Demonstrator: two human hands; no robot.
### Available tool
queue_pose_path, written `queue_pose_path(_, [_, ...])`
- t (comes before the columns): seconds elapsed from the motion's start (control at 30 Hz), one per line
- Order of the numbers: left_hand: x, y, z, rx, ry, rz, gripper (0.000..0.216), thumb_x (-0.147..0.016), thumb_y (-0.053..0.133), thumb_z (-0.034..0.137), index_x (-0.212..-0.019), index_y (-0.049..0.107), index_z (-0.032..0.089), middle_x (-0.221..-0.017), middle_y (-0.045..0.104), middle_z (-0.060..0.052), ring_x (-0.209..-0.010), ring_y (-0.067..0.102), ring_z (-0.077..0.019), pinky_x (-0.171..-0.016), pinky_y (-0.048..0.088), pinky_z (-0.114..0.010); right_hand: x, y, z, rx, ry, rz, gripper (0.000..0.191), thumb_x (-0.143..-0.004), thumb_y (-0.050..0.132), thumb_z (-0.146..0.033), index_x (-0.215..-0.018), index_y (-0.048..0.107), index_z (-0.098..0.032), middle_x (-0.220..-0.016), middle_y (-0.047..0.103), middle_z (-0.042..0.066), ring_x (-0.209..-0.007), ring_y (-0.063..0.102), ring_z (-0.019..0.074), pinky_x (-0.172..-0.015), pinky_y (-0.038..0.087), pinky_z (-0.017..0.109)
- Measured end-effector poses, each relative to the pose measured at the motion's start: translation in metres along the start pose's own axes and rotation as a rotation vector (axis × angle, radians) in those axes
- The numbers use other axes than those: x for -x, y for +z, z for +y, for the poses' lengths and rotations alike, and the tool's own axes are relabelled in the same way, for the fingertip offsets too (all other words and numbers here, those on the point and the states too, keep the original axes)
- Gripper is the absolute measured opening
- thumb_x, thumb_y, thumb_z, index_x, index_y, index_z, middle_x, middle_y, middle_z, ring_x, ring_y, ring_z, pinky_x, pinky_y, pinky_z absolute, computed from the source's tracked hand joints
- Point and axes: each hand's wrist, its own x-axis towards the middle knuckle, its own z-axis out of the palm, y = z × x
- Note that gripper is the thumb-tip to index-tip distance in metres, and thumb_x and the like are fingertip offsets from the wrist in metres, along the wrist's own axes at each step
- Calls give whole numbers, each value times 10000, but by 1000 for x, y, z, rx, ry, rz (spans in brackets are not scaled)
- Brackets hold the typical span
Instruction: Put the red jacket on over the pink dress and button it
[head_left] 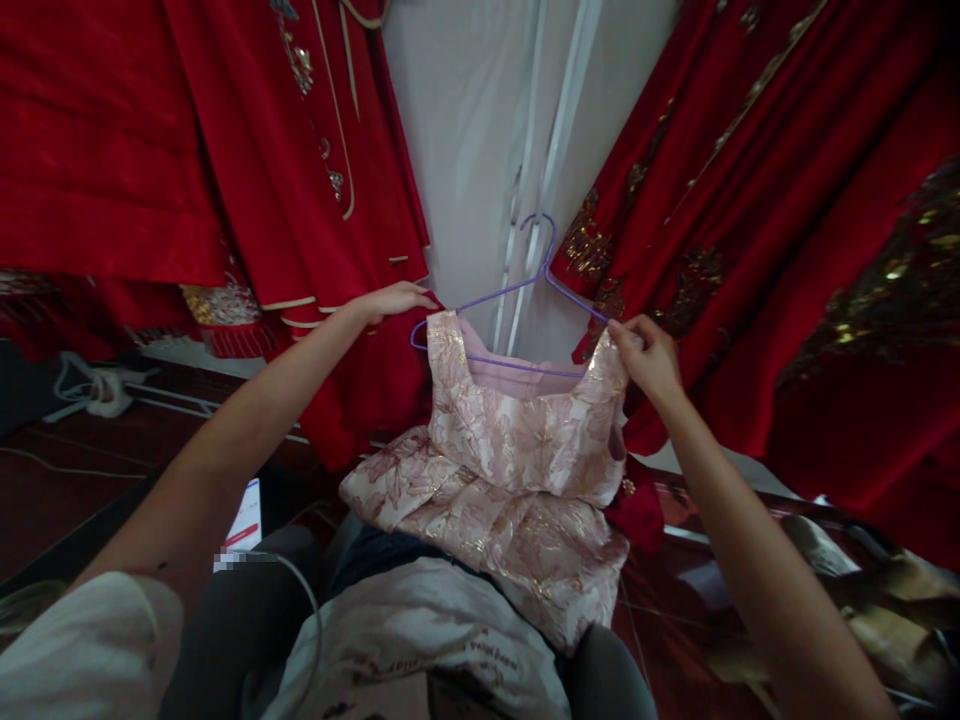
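Observation:
A pale pink sleeveless dress (pixel 525 440) with gold floral brocade lies over my lap, its bodice lifted toward the wall. A thin purple hanger (pixel 499 293) is in its neckline, its hook pointing up and its left end sticking out past the strap. My right hand (pixel 651 355) pinches the shoulder strap on the right, by the hanger's arm. At the top of the left strap is my left hand (pixel 397 300), fingers together and bent over; its thumb and the exact grip are hidden.
Red garments (pixel 300 150) with gold trim hang on the left, and red embroidered ones (pixel 750 250) on the right. Between them stands a pale wall panel (pixel 457 130). A lit phone (pixel 246 518) with a cable is by my left thigh. Blurred items (pixel 885 610) lie at lower right.

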Motion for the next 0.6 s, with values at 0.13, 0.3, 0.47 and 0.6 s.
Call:
queue_pose_path(0.13, [8,1,45,-365,46,94,105,-701,705,232,-677,663,139,-705,654,-35,-742,596,-195,-764,445,-289,10,-4,-20,68,-20,52,344,-850,565,-507,-696,536,-201,-607,523,-14,-591,492,140,-592,346,242])
queue_pose_path(0.3, [11,53,81,-219,189,315,125,-776,617,155,-680,538,172,-606,503,17,-615,491,-142,-661,391,-258,26,-8,-45,184,-19,94,368,-868,515,-546,-724,546,-209,-628,563,12,-598,523,166,-610,352,258])
queue_pose_path(0.47, [6,94,101,100,354,364,126,-850,552,204,-755,472,185,-621,467,44,-596,467,-112,-651,405,-236,20,-23,-47,254,-4,-51,427,-868,480,-590,-699,561,-207,-610,565,12,-585,513,162,-568,329,253])
queue_pose_path(0.6, [-2,91,93,23,310,325,130,-812,597,276,-789,520,174,-714,555,7,-708,545,-148,-738,454,-279,-17,-19,-37,218,85,-315,507,-875,461,-570,-550,550,-191,-551,551,28,-581,536,174,-565,361,269])
